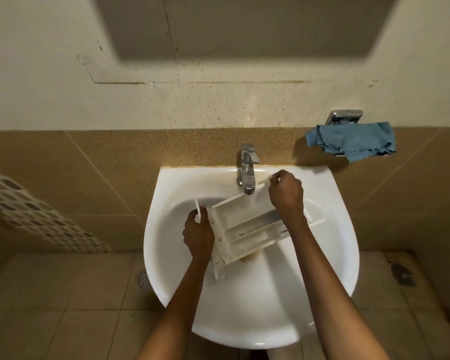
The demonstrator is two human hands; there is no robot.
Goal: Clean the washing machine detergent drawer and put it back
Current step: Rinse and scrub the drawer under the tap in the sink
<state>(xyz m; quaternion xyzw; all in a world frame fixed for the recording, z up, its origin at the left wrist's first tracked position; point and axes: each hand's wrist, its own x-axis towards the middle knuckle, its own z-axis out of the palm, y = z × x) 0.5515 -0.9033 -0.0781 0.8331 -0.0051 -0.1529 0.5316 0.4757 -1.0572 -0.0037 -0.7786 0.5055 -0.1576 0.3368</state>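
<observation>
The white detergent drawer [247, 229] lies tilted in the basin of the white sink [330, 245], its open compartments facing up and streaked with grime. My left hand [198, 233] grips the drawer's left end at its front panel. My right hand [285, 194] is curled above the drawer's far right side, just right of the chrome tap [247, 168], and pinches a thin white stick-like thing whose kind I cannot make out. No water stream is visible from the tap.
A blue cloth [353, 140] hangs over a metal holder [344, 117] on the wall at the right. A floor drain [143, 279] sits left of the sink on the tiled floor. A patterned tile strip [37, 216] runs along the left wall.
</observation>
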